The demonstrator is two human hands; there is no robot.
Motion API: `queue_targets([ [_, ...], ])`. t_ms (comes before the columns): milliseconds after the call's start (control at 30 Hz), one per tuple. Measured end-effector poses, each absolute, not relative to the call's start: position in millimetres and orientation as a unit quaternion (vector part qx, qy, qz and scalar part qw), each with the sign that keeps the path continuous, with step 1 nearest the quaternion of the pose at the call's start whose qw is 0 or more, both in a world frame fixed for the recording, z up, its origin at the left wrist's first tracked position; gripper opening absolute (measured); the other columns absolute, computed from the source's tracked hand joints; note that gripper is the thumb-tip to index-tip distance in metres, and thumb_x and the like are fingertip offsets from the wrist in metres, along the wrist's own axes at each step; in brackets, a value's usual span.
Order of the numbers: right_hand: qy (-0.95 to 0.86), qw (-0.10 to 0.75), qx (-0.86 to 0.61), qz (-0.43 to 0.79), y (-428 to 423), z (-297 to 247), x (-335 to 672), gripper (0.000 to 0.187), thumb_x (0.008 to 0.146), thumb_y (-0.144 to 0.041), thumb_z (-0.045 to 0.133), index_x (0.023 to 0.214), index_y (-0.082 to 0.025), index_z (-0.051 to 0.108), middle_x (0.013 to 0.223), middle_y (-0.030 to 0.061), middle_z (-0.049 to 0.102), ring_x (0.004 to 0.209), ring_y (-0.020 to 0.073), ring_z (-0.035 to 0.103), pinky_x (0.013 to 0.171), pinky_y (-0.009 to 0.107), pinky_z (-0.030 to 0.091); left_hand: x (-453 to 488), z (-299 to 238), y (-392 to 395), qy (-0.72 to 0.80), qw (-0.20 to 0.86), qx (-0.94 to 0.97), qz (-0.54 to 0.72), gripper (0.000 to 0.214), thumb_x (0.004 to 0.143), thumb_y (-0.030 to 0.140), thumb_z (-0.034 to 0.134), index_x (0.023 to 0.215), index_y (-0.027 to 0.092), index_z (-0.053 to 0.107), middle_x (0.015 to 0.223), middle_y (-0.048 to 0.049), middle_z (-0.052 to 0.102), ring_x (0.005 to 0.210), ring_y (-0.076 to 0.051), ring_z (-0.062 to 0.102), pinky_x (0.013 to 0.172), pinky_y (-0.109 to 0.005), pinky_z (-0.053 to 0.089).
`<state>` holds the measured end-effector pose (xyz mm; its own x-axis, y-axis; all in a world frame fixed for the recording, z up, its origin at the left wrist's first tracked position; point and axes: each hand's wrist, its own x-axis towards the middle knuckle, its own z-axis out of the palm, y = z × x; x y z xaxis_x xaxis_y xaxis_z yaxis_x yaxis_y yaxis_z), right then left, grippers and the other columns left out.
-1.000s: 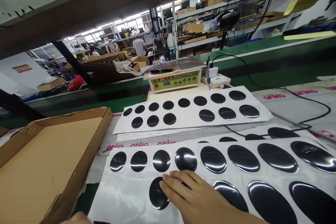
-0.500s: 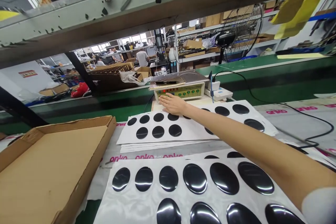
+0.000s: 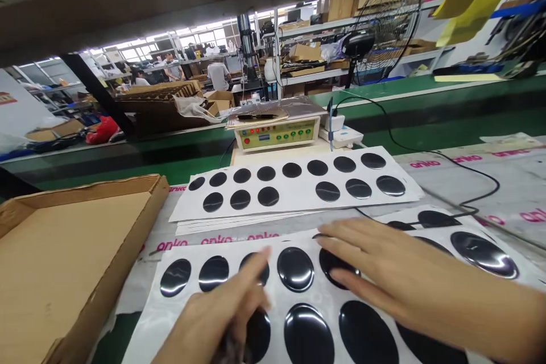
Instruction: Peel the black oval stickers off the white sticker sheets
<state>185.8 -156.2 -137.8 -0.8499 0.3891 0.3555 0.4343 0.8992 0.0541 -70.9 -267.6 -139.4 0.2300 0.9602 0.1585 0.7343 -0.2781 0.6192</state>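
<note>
In the front lies a white sheet (image 3: 145, 318) bearing rows of glossy black oval stickers (image 3: 296, 269). Over its left part is my left hand (image 3: 217, 313), blurred, index finger stretched forward and the other fingers curled. A dark bit shows beneath that palm, too unclear to name. My right hand (image 3: 367, 267) reaches in from the right above the same sheet, fingers extended and holding nothing visible; its fingertips partly cover one black oval. Behind, a stack of similar sheets (image 3: 294, 196) sits before a control box (image 3: 277, 133) with red lights and green knobs.
A shallow cardboard box (image 3: 77, 250) stands at the left. A black cable (image 3: 447, 154) loops over the printed table covering on the right. Beside the control box is a white power strip (image 3: 347, 136). A shelf beam (image 3: 191, 11) crosses overhead; a fan (image 3: 384, 40) stands behind.
My right hand has left the control box front and come back over the near sheet. My left hand has come into view. A second red light now shows, and the view has tipped down.
</note>
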Motion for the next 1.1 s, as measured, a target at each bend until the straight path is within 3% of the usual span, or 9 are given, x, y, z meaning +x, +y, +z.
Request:
queue_targets([
  [67,-0.946,0.184,-0.254,-0.082,-178.3,-161.9,211.6,0.037,0.104,-0.036,0.033,0.121,-0.018,0.061,0.123,0.0057,0.059,0.107,0.0233,0.059,0.081,0.036,0.056,-60.6,-144.9,-240.8,0.492,0.19,0.824,0.209,0.074,0.076,-0.003,0.032,0.14,0.034,0.036,0.12,-0.0052,0.057,0.067,-0.012,0.06,0.06,-0.024,0.052],
  [167,-0.928,0.196,-0.309,-0.074,-191.0,-194.3,226.1,0.037,0.103,-0.039,0.036,0.126,-0.02,0.057,0.132,0.003,0.053,0.113,0.0222,0.056,0.082,0.035,0.058,-50.2,-158.4,-204.1,0.466,0.166,0.858,0.135,0.075,0.063,-0.007,0.034,0.128,0.028,0.05,0.119,-0.0055,0.054,0.086,-0.02,0.062,0.069,-0.031,0.052],
  [367,-0.903,0.215,-0.371,0.013,-196.4,-222.6,219.8,0.038,0.101,-0.036,0.041,0.136,-0.021,0.048,0.143,0.0025,0.041,0.128,0.0232,0.043,0.096,0.041,0.052,-42.1,-169.4,-165.1,0.417,0.169,0.887,0.1,0.04,0.078,-0.007,0.044,0.101,0.021,0.062,0.101,-0.0005,0.061,0.081,-0.015,0.06,0.068,-0.025,0.046],
  [567,-0.898,0.221,-0.38,0.008,-201.6,-223.7,214.9,0.038,0.099,-0.033,0.044,0.136,-0.023,0.048,0.143,0.0012,0.041,0.127,0.0243,0.044,0.096,0.047,0.051,-38.4,-156.7,-154.7,0.385,0.213,0.894,0.082,0.038,0.068,-0.013,0.043,0.085,0.017,0.057,0.087,0.0024,0.059,0.077,-0.011,0.056,0.069,-0.02,0.045],
  [633,-0.898,0.22,-0.381,0.009,-202.1,-223.0,213.9,0.038,0.098,-0.031,0.045,0.135,-0.022,0.049,0.143,0.002,0.041,0.126,0.0245,0.044,0.096,0.046,0.05,-39.7,-159.1,-156.4,0.387,0.205,0.895,0.087,0.036,0.072,-0.013,0.042,0.087,0.017,0.056,0.092,0.0003,0.059,0.083,-0.014,0.055,0.074,-0.024,0.046],
  [800,-0.892,0.224,-0.392,0.023,-201.4,-222.3,211.5,0.038,0.098,-0.031,0.044,0.134,-0.022,0.051,0.142,0.0032,0.043,0.126,0.0253,0.044,0.097,0.046,0.048,-49.9,-173.8,-166.9,0.348,0.089,0.929,0.092,0.044,0.086,-0.003,0.045,0.122,0.021,0.055,0.119,-0.0074,0.057,0.098,-0.022,0.052,0.077,-0.033,0.048],
  [967,-0.89,0.223,-0.396,0.036,-201.1,-221.7,210.4,0.037,0.098,-0.03,0.045,0.133,-0.024,0.051,0.142,0.0007,0.042,0.126,0.024,0.043,0.099,0.046,0.047,-50.7,-175.4,-168.9,0.34,0.093,0.927,0.131,0.021,0.093,0.005,0.046,0.106,0.015,0.058,0.107,-0.0066,0.061,0.09,-0.019,0.054,0.074,-0.031,0.049],
  [1100,-0.89,0.22,-0.398,0.032,-202.3,-222.0,211.2,0.037,0.098,-0.03,0.045,0.133,-0.023,0.049,0.143,-0.0002,0.041,0.126,0.0233,0.042,0.098,0.046,0.048,-46.4,-173.5,-163.8,0.335,0.114,0.925,0.137,0.018,0.09,0.0,0.045,0.095,0.014,0.056,0.096,-0.004,0.061,0.088,-0.017,0.051,0.074,-0.028,0.047],
])
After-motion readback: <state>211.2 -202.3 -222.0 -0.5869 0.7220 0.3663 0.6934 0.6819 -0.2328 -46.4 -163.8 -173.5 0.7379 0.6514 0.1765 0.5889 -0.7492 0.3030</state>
